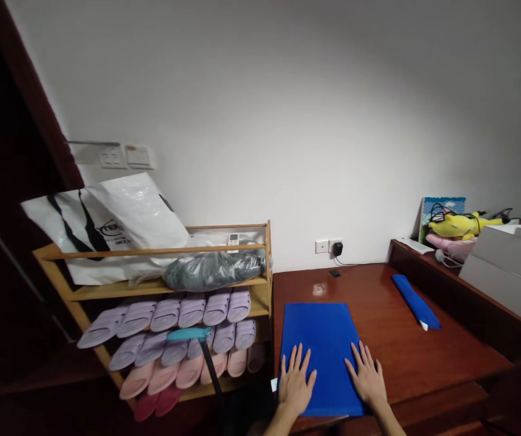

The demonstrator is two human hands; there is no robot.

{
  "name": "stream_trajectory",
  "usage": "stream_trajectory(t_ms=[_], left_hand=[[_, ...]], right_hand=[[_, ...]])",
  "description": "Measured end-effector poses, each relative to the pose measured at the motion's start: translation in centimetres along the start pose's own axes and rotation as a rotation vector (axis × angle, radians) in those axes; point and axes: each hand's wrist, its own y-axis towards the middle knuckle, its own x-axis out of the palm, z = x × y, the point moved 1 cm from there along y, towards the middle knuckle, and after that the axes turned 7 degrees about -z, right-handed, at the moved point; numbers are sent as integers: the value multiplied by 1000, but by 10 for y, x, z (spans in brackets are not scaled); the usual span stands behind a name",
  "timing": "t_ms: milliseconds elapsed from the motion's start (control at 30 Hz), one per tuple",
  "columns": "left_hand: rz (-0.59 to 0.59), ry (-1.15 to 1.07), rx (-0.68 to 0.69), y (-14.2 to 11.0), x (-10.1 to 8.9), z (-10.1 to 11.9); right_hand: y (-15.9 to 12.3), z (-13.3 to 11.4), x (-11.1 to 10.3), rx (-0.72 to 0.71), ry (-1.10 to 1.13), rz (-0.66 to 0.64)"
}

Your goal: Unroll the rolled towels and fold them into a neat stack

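Note:
A flat blue cloth (321, 345) lies spread on the reddish-brown wooden desk (378, 297), its near edge close to the desk's front. On its left side rests my left hand (295, 383), palm down with the fingers spread. My right hand (368, 376) lies the same way across the cloth's right edge. Neither hand grips anything. A small white tag (274, 384) sticks out from the cloth's left edge. Farther right on the desk is a narrow folded blue cloth (415, 301) with a white tag at its near end.
A wooden shoe rack (169, 290) with several rows of slippers stands left, topped by a white bag (119, 224). A teal-topped black pole (210, 363) leans before it. Right, a raised ledge holds a yellow plush toy (460, 225) and grey box (506, 272). A black plug (337, 249) sits in the wall.

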Motion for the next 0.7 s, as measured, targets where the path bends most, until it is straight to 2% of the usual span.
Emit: stream_trajectory(t_ms=[400, 700], left_hand=[[-36, 36, 7, -8, -9, 3], [-33, 43, 29, -10, -10, 0]], right_hand=[[-7, 5, 0, 3, 46, 9], [-12, 8, 8, 19, -32, 49]])
